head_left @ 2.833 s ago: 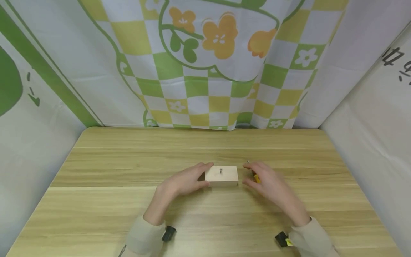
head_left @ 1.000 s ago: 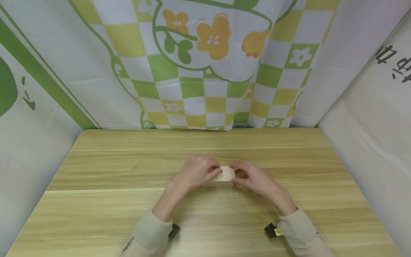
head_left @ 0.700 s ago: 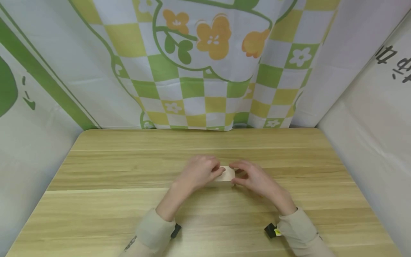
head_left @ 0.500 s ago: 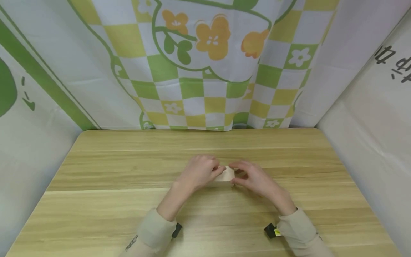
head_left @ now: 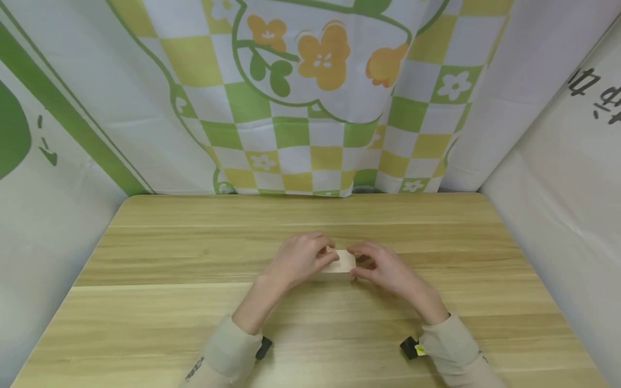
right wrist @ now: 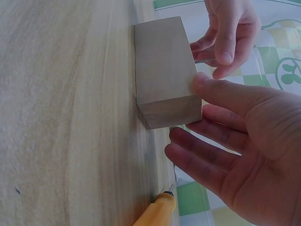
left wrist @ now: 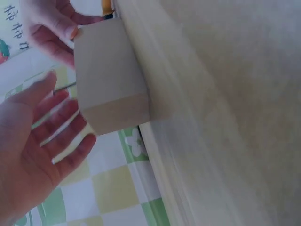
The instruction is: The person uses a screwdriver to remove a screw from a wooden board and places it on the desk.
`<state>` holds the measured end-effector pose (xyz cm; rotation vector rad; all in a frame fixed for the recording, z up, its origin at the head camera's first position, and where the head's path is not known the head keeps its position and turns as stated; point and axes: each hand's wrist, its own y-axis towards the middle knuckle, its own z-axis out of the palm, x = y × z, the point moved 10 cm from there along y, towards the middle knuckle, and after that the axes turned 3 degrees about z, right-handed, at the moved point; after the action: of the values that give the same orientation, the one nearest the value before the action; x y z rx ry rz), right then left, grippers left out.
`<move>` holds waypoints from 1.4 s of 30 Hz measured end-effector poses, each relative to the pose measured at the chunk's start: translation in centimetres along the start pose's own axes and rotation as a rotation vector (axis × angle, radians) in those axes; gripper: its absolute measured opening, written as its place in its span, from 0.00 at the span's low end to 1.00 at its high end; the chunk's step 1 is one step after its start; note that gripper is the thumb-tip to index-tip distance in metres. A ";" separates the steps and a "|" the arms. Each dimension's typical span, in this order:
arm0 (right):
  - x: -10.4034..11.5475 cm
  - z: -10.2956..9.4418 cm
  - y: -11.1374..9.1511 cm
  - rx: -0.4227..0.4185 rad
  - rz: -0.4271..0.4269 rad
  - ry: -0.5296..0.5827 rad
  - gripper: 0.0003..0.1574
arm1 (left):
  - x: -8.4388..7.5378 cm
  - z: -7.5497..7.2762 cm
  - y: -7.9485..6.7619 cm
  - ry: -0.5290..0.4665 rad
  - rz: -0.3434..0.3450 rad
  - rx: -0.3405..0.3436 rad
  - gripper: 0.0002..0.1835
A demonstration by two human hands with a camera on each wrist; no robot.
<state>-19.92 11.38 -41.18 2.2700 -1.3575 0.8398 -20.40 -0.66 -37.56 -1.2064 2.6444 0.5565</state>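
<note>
A pale wooden block (head_left: 345, 262) lies on the table with a screw (right wrist: 205, 60) standing up out of its top face. My right hand (head_left: 390, 269) grips the block's right end, thumb on the near edge and fingers on the far side. Over the left part of the block, my left hand (head_left: 299, 258) has its thumb and fingers around the screw. In the left wrist view, the screw (left wrist: 65, 88) shows between the left thumb and the spread fingers, with a gap on the thumb side. The left hand hides the screw in the head view.
An orange-handled screwdriver (right wrist: 159, 212) lies on the table by the right hand, hidden beneath that hand in the head view. A checked, flowered curtain (head_left: 291, 134) hangs behind the table (head_left: 194, 237), and pale cloth walls stand at both sides.
Since the earliest frame, the left hand has moved from the block's left end to the screw, and the right hand has come onto the right end. The left fingers have just loosened slightly.
</note>
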 end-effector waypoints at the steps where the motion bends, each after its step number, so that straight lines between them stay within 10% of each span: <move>1: 0.0 0.0 0.0 0.000 -0.004 -0.002 0.31 | -0.1 0.0 0.0 -0.012 0.014 0.008 0.13; 11: -0.3 0.1 0.0 0.005 0.020 0.003 0.31 | -0.4 0.2 0.0 -0.009 0.063 0.069 0.09; 29: -0.3 0.2 0.1 0.020 0.021 0.019 0.30 | 0.5 -1.2 0.4 -0.026 -0.066 -0.145 0.15; 42: -0.2 0.3 0.1 0.011 0.001 0.029 0.31 | 0.9 -1.6 -0.9 -0.252 -0.120 -0.044 0.07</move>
<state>-19.99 11.29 -41.50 2.2567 -1.3451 0.8786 -20.31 -2.50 -36.59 -1.2096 2.3465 0.6983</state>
